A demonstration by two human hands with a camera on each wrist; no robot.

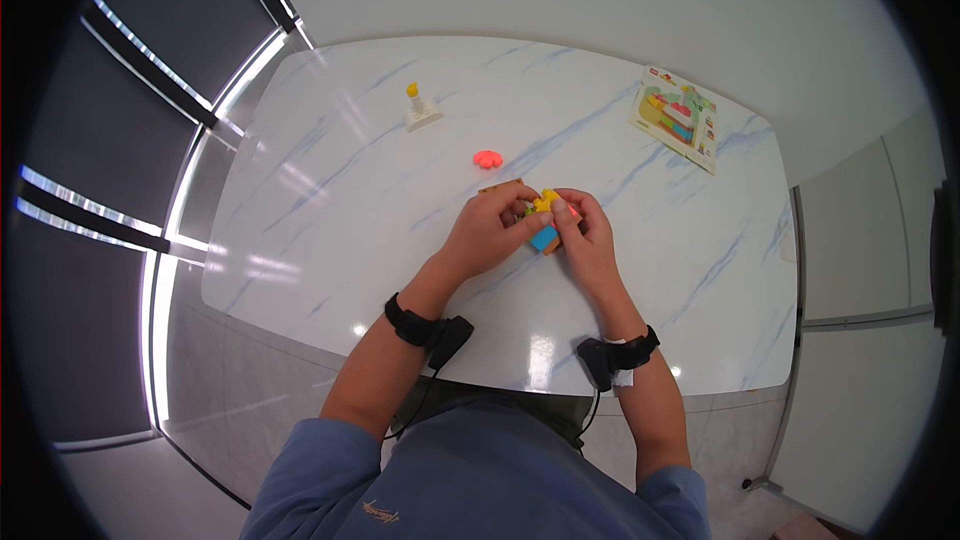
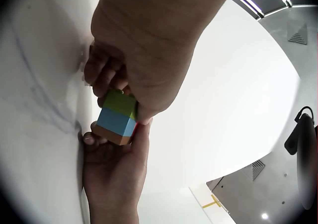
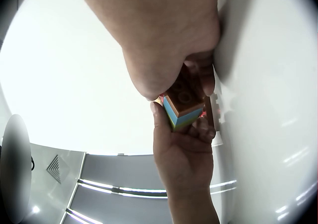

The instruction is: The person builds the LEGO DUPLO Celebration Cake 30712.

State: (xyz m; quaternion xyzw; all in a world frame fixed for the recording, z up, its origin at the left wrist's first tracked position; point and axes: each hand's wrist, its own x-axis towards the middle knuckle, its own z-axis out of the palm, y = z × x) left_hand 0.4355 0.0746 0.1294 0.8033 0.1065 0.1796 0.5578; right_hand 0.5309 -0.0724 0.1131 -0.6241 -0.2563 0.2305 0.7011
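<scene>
Both hands hold one stack of toy bricks near the table's front middle. In the head view the left hand [image 1: 492, 230] grips its left side and the right hand [image 1: 590, 245] its right side, thumbs close together. A yellow piece [image 1: 546, 200] shows on top, with a blue brick [image 1: 543, 239] below. The left wrist view shows a green brick [image 2: 119, 103], a blue brick [image 2: 115, 121] and an orange-brown brick [image 2: 112, 134] in layers. The orange-brown brick's hollow underside [image 3: 185, 97] faces the right wrist camera. Fingers hide part of the stack.
A brown flat piece [image 1: 500, 186] lies just beyond the left hand. Farther back are a red flower-shaped piece [image 1: 487, 159] and a white piece with a yellow top [image 1: 422, 118]. A picture booklet [image 1: 676, 120] lies at the back right of the marble-patterned table [image 1: 330, 170].
</scene>
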